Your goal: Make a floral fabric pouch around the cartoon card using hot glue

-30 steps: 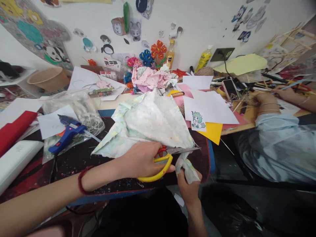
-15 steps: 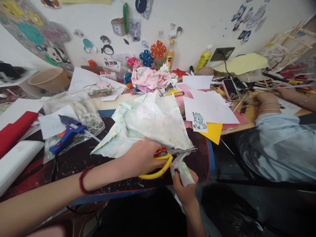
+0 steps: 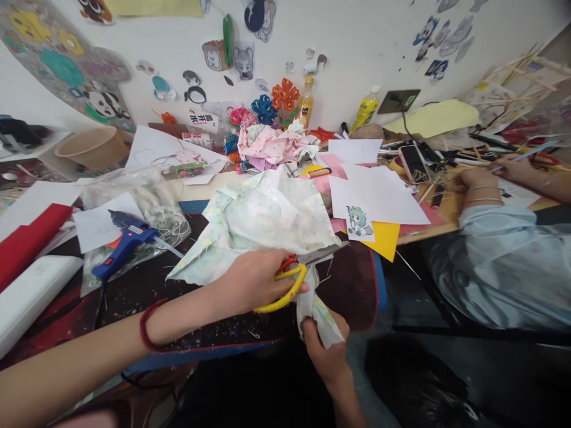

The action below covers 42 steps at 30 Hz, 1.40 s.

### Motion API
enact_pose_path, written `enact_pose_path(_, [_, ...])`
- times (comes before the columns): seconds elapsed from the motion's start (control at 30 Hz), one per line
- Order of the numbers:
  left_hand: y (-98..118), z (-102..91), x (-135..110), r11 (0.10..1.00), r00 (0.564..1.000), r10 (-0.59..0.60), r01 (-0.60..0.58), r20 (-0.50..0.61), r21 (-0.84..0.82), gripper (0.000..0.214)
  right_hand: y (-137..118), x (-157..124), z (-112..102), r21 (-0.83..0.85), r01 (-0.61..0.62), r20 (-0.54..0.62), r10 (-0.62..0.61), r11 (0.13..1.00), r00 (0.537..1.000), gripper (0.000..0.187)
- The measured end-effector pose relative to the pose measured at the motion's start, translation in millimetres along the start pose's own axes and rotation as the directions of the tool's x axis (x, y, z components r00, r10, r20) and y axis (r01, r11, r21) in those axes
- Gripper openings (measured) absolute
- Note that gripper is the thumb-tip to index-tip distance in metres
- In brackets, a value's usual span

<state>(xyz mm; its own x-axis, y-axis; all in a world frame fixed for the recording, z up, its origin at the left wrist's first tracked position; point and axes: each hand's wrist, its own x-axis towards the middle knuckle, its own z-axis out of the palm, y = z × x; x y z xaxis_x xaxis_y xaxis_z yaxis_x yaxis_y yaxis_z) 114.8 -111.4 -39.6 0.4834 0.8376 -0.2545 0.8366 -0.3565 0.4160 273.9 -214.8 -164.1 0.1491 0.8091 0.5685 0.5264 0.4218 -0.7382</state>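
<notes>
I see left hand (image 3: 256, 276) clamped on scissors (image 3: 296, 290) mid-frame, blades (image 3: 317, 254) at cloth (image 3: 276, 214) edge; right hand (image 3: 329, 356), below centre, gripping cloth's narrow end.

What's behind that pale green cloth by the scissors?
Just behind the pale green cloth lies a crumpled pink cloth, with blue flowers, orange flowers and a yellow-capped bottle farther back. Whatever the two cloths cover cannot be seen.

A white wall (image 3: 366, 44), bearing scattered cartoon cut-outs (image 3: 244, 62) and a dark rectangular plate (image 3: 392, 102), rises behind a dark, blue-edged table (image 3: 354, 291) in soft, diffuse light.
</notes>
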Motion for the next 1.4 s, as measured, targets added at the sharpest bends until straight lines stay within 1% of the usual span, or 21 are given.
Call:
enact_pose_path(0.1, [-0.4,-11.8,-8.4,0.993,0.999,0.009,-0.003,0.047,-0.119,0.039,4.6,-9.2,0.2,0.023,-0.150,-0.104,0.151,0.988,0.983,0.015])
enact_pose_path(0.17, [-0.9,-23.3,-18.2,0.945,0.986,0.116,-0.072,0.122,-0.319,0.038,11.5,-12.5,-2.8,0.075,-0.310,-0.245,0.319,0.948,0.915,0.008])
enact_pose_path(0.23, [-2.7,-34.0,-27.9,0.850,0.973,0.190,-0.097,0.131,-0.518,0.036,20.0,-11.5,-8.9,0.142,-0.403,-0.315,0.427,0.904,0.848,0.009])
enact_pose_path(0.3, [-6.8,-41.1,-34.9,0.763,0.989,0.146,-0.092,0.031,-0.640,0.035,28.6,-6.9,-16.9,0.206,-0.429,-0.338,0.475,0.879,0.812,0.011])
enact_pose_path(0.37, [-13.4,-44.5,-39.1,0.732,0.989,0.019,-0.115,-0.150,-0.671,0.040,36.4,-1.1,-25.7,0.243,-0.435,-0.361,0.497,0.867,0.789,0.010])
enact_pose_path(0.4, [-17.3,-45.2,-40.8,0.753,0.965,-0.063,-0.121,-0.254,-0.647,0.043,39.8,1.5,-30.3,0.246,-0.438,-0.375,0.502,0.865,0.780,0.010])
enact_pose_path(0.43, [-21.3,-45.3,-42.8,0.803,0.919,-0.151,-0.102,-0.365,-0.588,0.042,42.7,3.7,-34.9,0.237,-0.446,-0.397,0.505,0.863,0.766,0.010])
enact_pose_path(0.5, [-28.9,-44.0,-48.7,0.907,0.789,-0.290,0.046,-0.541,-0.419,0.038,46.4,7.0,-44.6,0.200,-0.464,-0.456,0.502,0.863,0.735,0.011])
enact_pose_path(0.53, [-32.4,-42.1,-52.7,0.929,0.748,-0.328,0.144,-0.577,-0.341,0.039,46.5,8.7,-49.7,0.176,-0.470,-0.480,0.492,0.865,0.726,0.013])
enact_pose_path(0.57, [-35.7,-39.2,-57.0,0.931,0.724,-0.358,0.227,-0.589,-0.286,0.040,45.2,11.2,-54.9,0.148,-0.474,-0.493,0.481,0.868,0.725,0.014])
enact_pose_path(0.63, [-41.9,-30.3,-64.9,0.920,0.733,-0.393,0.313,-0.555,-0.237,0.038,37.6,19.9,-63.8,0.098,-0.479,-0.477,0.464,0.872,0.747,0.015])
enact_pose_path(0.73, [-51.3,-12.2,-70.6,0.881,0.668,-0.474,0.370,-0.574,-0.296,0.033,14.9,46.5,-64.2,-0.049,-0.423,-0.328,0.385,0.905,0.863,0.025])
enact_pose_path(0.77, [-54.4,-6.4,-70.6,0.869,0.647,-0.495,0.381,-0.580,-0.316,0.035,5.8,59.0,-58.4,-0.176,-0.338,-0.213,0.300,0.925,0.930,0.031])
enact_pose_path(0.83, [-60.4,3.2,-69.2,0.851,0.624,-0.526,0.382,-0.578,-0.362,0.035,-11.4,87.6,-37.0,-0.399,-0.110,-0.091,0.080,0.910,0.993,0.042])
enact_pose_path(0.9, [-65.5,9.3,-68.4,0.838,0.613,-0.544,0.357,-0.573,-0.414,0.030,-24.0,117.6,-6.6,-0.576,0.006,0.097,0.061,0.818,0.993,0.053])
enact_pose_path(0.97, [-69.9,11.9,-70.8,0.828,0.610,-0.548,0.303,-0.572,-0.471,0.026,-30.8,145.2,23.7,-0.648,-0.008,0.226,0.203,0.762,0.953,0.054])
enact_pose_path(1.07, [-77.5,10.1,-82.4,0.806,0.610,-0.547,0.200,-0.573,-0.557,0.028,-36.9,178.4,51.3,-0.634,-0.011,0.260,0.227,0.773,0.939,0.018])
enact_pose_path(1.1, [-80.7,8.3,-87.8,0.795,0.608,-0.549,0.168,-0.573,-0.583,0.029,-40.3,188.5,54.4,-0.620,-0.010,0.254,0.213,0.784,0.944,0.012])
enact_pose_path(1.2, [-91.8,0.4,-105.4,0.759,0.608,-0.553,0.086,-0.569,-0.645,0.033,-60.0,225.9,52.0,-0.552,-0.013,0.217,0.159,0.833,0.963,0.014])
enact_pose_path(1.3, [-102.3,-10.6,-119.5,0.721,0.613,-0.559,0.028,-0.558,-0.693,0.033,-90.6,281.9,45.2,-0.416,-0.003,0.226,0.107,0.909,0.968,0.011])
enact_pose_path(1.4, [-109.6,-21.5,-127.7,0.649,0.605,-0.590,-0.039,-0.535,-0.760,0.035,-119.6,343.4,39.7,-0.263,-0.009,0.297,0.090,0.965,0.951,0.019])
